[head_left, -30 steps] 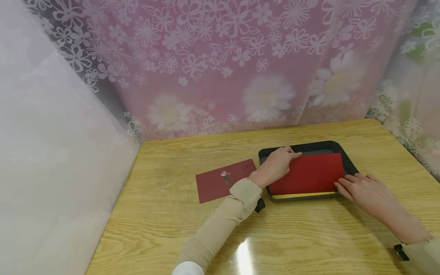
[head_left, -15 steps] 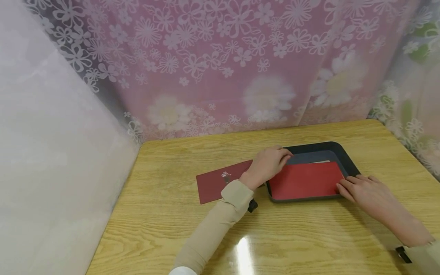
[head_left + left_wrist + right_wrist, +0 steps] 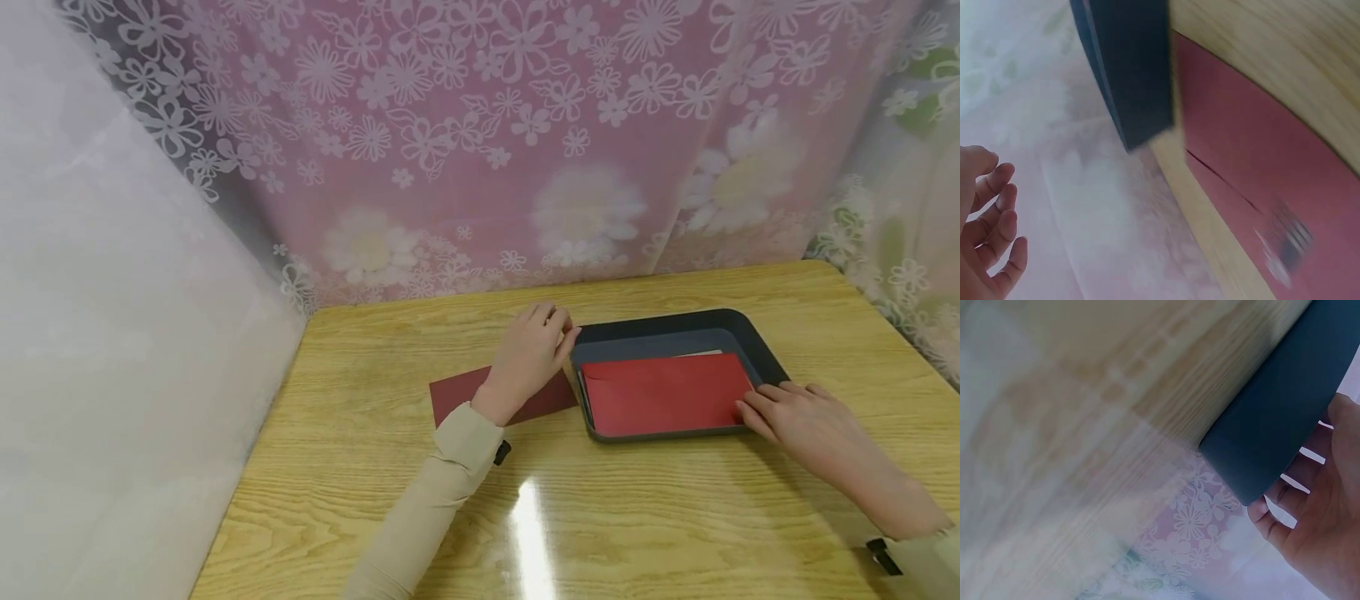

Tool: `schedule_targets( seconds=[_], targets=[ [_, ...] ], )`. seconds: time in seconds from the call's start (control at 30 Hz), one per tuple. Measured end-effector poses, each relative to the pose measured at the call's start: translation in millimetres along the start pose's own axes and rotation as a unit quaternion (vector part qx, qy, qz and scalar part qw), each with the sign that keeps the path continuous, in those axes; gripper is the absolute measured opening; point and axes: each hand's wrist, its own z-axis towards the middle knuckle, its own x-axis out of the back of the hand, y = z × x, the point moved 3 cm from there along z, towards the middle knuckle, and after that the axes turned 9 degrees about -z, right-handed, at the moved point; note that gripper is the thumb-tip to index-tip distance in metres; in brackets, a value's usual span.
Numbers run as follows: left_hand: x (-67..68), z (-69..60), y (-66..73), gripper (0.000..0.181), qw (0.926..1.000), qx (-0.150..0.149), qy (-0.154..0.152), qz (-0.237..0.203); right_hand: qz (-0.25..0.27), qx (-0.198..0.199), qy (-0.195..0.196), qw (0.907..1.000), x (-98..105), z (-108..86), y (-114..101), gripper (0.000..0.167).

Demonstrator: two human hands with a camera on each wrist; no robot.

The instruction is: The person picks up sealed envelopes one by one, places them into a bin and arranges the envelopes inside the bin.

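A dark tray lies on the table with a bright red envelope flat inside it. Part of a pale paper sticks out behind that envelope. My left hand hovers over a darker red envelope left of the tray. Its fingers are loosely curled and hold nothing, as the left wrist view also shows. That envelope's printed motif appears blurred there. My right hand grips the tray's right rim near the front corner. In the right wrist view its fingers hook over the tray wall.
The wooden table extends in front of and left of the tray. A pink flowered curtain hangs along its back edge. A pale sheet borders the left side, and flowered cloth the right.
The bright red envelope has dropped from a tilt to flat in the tray, covering the yellow strip. My left hand has let go of it and moved left. The right hand stays at the rim.
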Motion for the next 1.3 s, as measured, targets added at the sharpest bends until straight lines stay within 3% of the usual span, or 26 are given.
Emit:
schedule_targets(
  seconds=[0.2,0.43,0.6,0.73,0.83,0.93,1.07,1.3],
  targets=[
    [7.7,-28.0,-23.0,0.016,0.9972,0.033,-0.013,0.066,-0.002,0.005,-0.011,0.9999,1,-0.6,-1,0.026],
    [15.3,-62.8,-53.0,0.016,0.9903,0.107,-0.07,0.055,-0.009,0.019,-0.01,0.9997,1,0.1,-1,0.053],
    [17.5,-86.0,-71.3,0.018,0.9753,0.169,-0.137,0.036,-0.012,0.022,-0.012,0.9996,1,-0.8,-1,0.059],
    [16.3,-102.8,-83.6,0.034,0.9584,0.209,-0.194,0.016,-0.008,0.021,-0.015,0.9996,1,-0.6,0,0.07],
    [16.2,-112.4,-89.3,0.049,0.9495,0.226,-0.217,-0.003,-0.006,0.021,-0.014,0.9997,1,-0.3,0,0.08],
    [16.7,-117.3,-92.3,0.06,0.9454,0.236,-0.224,-0.02,-0.007,0.023,-0.015,0.9996,0,-0.8,0,0.088],
    [17.0,-118.5,-94.5,0.067,0.9428,0.242,-0.227,-0.032,-0.004,0.018,-0.013,0.9997,0,-1.2,0,0.079],
    [14.6,-115.6,-98.1,0.07,0.9347,0.267,-0.231,-0.043,0.003,0.005,-0.006,1.0,0,-0.5,-1,0.021]
  ],
)
